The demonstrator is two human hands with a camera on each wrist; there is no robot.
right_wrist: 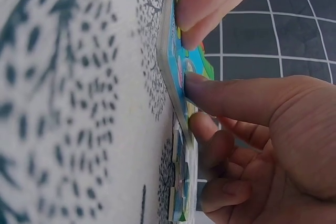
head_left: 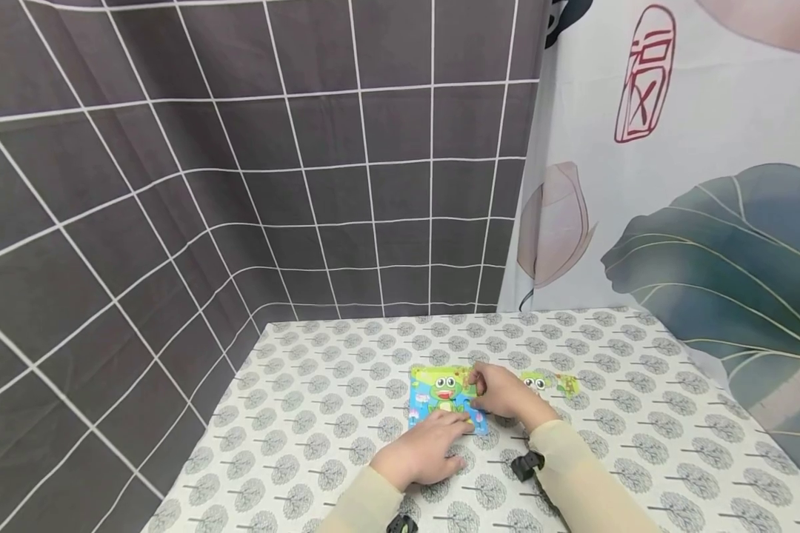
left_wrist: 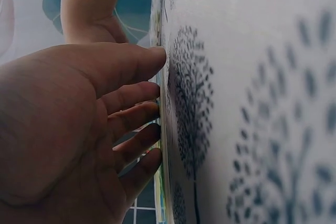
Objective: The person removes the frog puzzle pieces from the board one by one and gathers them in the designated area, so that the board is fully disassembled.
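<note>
A frog jigsaw puzzle in green and blue lies flat on the table, its lower right part partly covered by the hands. My left hand rests its fingertips on the lower edge of the puzzle, fingers fairly straight. In the left wrist view the fingers of that hand are spread and touch the thin puzzle edge. At the puzzle's right side, my right hand has curled fingers. The right wrist view shows its thumb and index finger pinching a puzzle piece at the board's edge.
Right of the right hand lie loose puzzle pieces, one with frog eyes, partly hidden by the wrist. The tablecloth has a tree print. A dark grid curtain hangs behind, and a white floral curtain on the right.
</note>
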